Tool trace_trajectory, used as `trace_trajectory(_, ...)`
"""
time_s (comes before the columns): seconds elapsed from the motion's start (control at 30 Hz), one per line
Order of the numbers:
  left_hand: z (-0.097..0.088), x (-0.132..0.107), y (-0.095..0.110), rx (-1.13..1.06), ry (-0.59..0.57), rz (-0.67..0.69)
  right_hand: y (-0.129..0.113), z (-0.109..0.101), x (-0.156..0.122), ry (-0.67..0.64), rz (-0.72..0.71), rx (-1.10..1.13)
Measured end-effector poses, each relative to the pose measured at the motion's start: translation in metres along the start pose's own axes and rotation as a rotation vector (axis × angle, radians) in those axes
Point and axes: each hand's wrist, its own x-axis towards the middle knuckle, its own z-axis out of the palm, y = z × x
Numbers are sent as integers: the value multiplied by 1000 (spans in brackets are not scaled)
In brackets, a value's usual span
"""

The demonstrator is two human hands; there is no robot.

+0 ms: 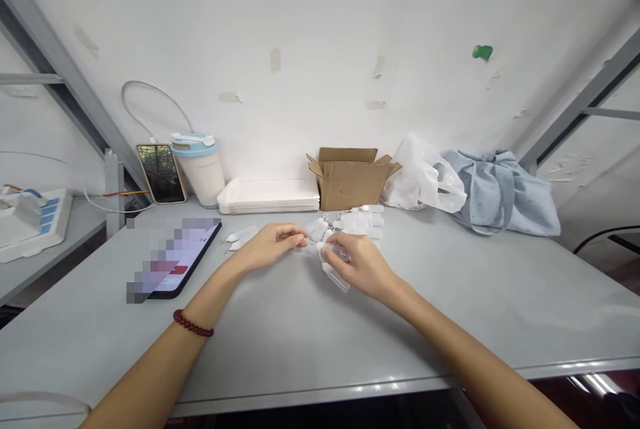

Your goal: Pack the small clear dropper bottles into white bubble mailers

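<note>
My right hand point(363, 262) is closed around a small clear plastic bottle point(336, 275), whose lower end sticks out below the palm. My left hand point(270, 245) is pinched shut at the fingertips, touching something tiny at the bottle's top that I cannot make out. Both hands meet over the grey table point(300, 329), just in front of a heap of similar clear bottles point(361, 221). A few small white parts point(240, 237) lie left of my left hand. A dark red bead bracelet point(193, 324) circles my left wrist.
A tablet point(175, 259) lies at the left. Along the wall stand a phone point(161, 173), a lidded cup point(200, 169), stacked white trays point(270, 195), an open cardboard box point(350, 179), a white plastic bag point(423, 179) and a blue cloth bag point(505, 192).
</note>
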Motion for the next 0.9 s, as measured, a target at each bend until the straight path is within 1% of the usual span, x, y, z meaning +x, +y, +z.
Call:
trace_trajectory(0.1,4,1,-2,-28,-48,30,0,-1,2,80,71,149)
trace_trajectory(0.2,4,2,-4,-37,-21,26,1,-2,3,139,159,307)
trace_trajectory(0.3,5,2,-3,-56,5,19,2,-3,5,151,216,506)
trace_trajectory(0.37,7,1,-1,-107,-12,19,2,-4,6,142,236,630)
trace_trajectory(0.43,9,-1,3,-176,-27,27,1,-5,6,142,252,708)
trace_trajectory(0.53,12,-3,7,-248,8,49,-1,-8,6,133,261,740)
trace_trajectory(0.7,12,-3,9,-231,168,-28,-3,-10,6,119,256,760)
trace_trajectory(0.77,10,-2,7,-256,183,-37,-3,-9,6,119,250,769)
trace_trajectory(0.9,8,-1,3,-306,174,-29,-1,-8,6,109,239,793)
